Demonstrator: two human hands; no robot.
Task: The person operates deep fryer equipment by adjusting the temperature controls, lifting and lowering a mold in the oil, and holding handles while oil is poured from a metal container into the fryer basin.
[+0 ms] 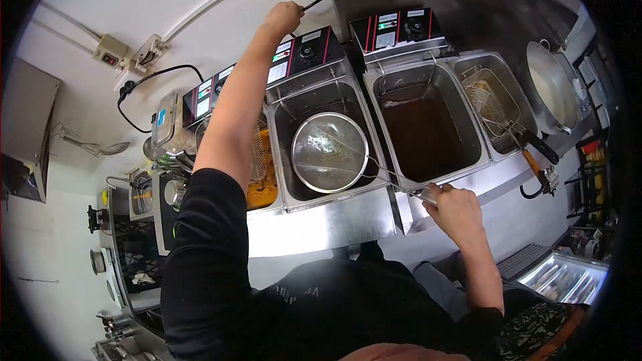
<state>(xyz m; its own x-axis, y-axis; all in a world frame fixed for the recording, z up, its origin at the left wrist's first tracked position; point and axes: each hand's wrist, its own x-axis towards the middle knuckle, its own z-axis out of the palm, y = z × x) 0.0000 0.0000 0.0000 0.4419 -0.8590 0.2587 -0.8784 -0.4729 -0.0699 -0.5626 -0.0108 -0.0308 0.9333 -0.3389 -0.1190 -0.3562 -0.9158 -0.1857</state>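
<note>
My right hand (456, 214) is closed round the handle of a round fine-mesh strainer (330, 152). The strainer hangs level over the middle fryer tank (292, 172), which lies partly hidden beneath it. My left hand (284, 18) reaches up behind the fryer's control box (309, 53) and is closed at a black cable (319, 0) that runs up along the wall. Its fingertips are turned away from me. Right of the strainer is a second tank with dark brown oil (426, 135). Orange oil (262, 190) shows in the left tank, partly covered by my arm.
A wire fry basket with a black handle (540, 146) sits in the rightmost tank. Beyond it stands a large metal pot (551, 87). Tongs (535, 167) hang at the counter's front edge. A wall switch (112, 52) and a plugged-in cord are at the left.
</note>
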